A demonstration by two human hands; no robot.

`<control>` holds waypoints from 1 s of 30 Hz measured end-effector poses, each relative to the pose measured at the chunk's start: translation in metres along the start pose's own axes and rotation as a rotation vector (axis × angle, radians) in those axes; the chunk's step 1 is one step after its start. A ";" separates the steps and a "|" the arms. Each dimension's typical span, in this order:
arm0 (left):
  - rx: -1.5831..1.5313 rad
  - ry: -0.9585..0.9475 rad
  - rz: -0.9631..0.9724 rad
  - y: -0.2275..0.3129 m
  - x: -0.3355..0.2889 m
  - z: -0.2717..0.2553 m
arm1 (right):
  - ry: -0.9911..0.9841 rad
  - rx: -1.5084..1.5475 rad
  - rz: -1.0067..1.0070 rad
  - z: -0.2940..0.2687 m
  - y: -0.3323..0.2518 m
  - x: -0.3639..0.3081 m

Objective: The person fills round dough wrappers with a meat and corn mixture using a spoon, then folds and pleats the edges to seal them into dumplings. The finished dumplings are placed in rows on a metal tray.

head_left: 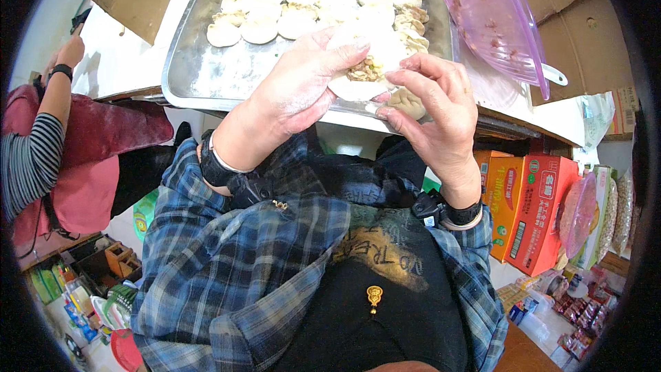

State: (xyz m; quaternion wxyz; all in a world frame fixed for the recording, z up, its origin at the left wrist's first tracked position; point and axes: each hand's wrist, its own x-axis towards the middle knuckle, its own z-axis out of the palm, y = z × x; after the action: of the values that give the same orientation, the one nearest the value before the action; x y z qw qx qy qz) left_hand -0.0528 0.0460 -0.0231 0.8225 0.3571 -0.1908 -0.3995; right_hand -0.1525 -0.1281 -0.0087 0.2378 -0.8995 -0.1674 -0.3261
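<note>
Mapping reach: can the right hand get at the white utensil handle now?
Likely yes: the white utensil handle pokes out past the purple bowl, path apparently free, though the right hand is busy at the dumpling wrapper.

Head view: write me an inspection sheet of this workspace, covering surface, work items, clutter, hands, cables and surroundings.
Surface: white table, bearing a metal tray dusted with white powder.
Work items: rows of dumplings on the tray; one open wrapper with filling showing, its upper part washed out by glare.
Clutter: purple bowl with small brown bits, right of the tray; white handle by its rim; cardboard at upper left.
Hands: left hand holds the wrapper; right hand is at its right edge, thumb and fingers apart, contact unclear.
Cables: nothing seen.
Surroundings: orange box and red box below the table at right; another person's striped sleeve at left.
</note>
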 end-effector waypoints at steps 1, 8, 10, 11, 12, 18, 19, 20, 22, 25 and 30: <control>0.021 0.001 0.015 0.000 0.000 -0.001 | -0.004 -0.007 -0.021 0.002 0.000 0.001; -0.258 0.068 -0.001 0.001 -0.002 0.005 | 0.014 0.051 -0.019 0.006 -0.002 0.003; -0.240 0.100 -0.025 0.002 -0.002 0.007 | 0.004 0.061 -0.019 0.003 -0.004 0.003; -0.237 0.120 -0.034 0.002 -0.002 0.007 | -0.010 0.062 -0.014 0.002 -0.004 0.003; -0.225 0.107 -0.030 0.001 -0.002 0.008 | -0.002 0.071 -0.017 0.001 -0.004 0.003; -0.199 0.100 -0.035 0.000 -0.001 0.008 | 0.003 0.075 -0.058 0.001 -0.003 0.004; -0.214 0.075 -0.040 0.001 -0.001 0.007 | -0.003 0.080 -0.057 0.000 -0.002 0.003; -0.216 0.069 -0.046 0.001 -0.001 0.006 | -0.011 0.085 -0.056 0.001 -0.002 0.003; -0.163 0.054 -0.059 0.000 -0.001 0.005 | -0.008 0.037 -0.085 0.001 -0.002 0.002; -0.149 0.075 -0.071 0.000 -0.002 0.005 | -0.012 0.006 -0.109 0.001 -0.003 0.003; -0.190 0.035 -0.069 -0.001 -0.004 0.004 | 0.008 0.023 -0.114 0.000 -0.004 0.005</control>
State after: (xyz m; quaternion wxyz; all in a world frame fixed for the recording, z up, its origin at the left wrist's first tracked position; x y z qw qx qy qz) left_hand -0.0580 0.0467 -0.0215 0.8416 0.2906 -0.1254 -0.4377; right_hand -0.1505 -0.1242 -0.0034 0.2301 -0.8843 -0.2210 -0.3409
